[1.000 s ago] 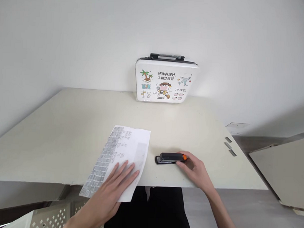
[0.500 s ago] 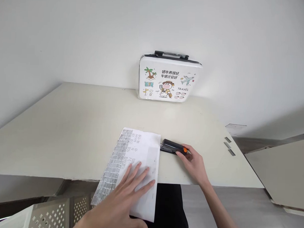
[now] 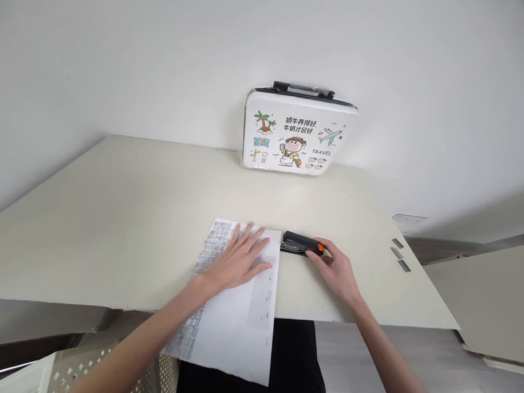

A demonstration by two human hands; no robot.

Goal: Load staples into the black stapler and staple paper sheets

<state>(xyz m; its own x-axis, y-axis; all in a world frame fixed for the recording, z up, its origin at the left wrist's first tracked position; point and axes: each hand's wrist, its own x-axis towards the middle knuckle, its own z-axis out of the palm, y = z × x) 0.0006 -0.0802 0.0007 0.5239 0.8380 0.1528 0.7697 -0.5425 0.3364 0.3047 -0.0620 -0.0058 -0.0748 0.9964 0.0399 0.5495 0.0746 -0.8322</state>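
Printed paper (image 3: 236, 321) lies on the table, its lower part hanging over the front edge; I cannot tell how many sheets. My left hand (image 3: 238, 259) rests flat on its upper part, fingers spread. A black stapler (image 3: 301, 242) with an orange rear end lies on the tabletop beside the paper's upper right edge. Its front end meets that edge; whether the paper is between the jaws is too small to tell. My right hand (image 3: 337, 271) grips the stapler's rear end between thumb and fingers.
A small white case (image 3: 298, 132) with cartoon prints and a black handle stands against the wall at the table's back. Several grey staple strips (image 3: 400, 257) lie near the right edge of the table (image 3: 136, 215). A perforated basket (image 3: 167, 374) is below the front edge.
My left hand has slid up the paper, from its lower half to near its top edge. My right hand still holds the stapler at the paper's edge. The view has shifted slightly.
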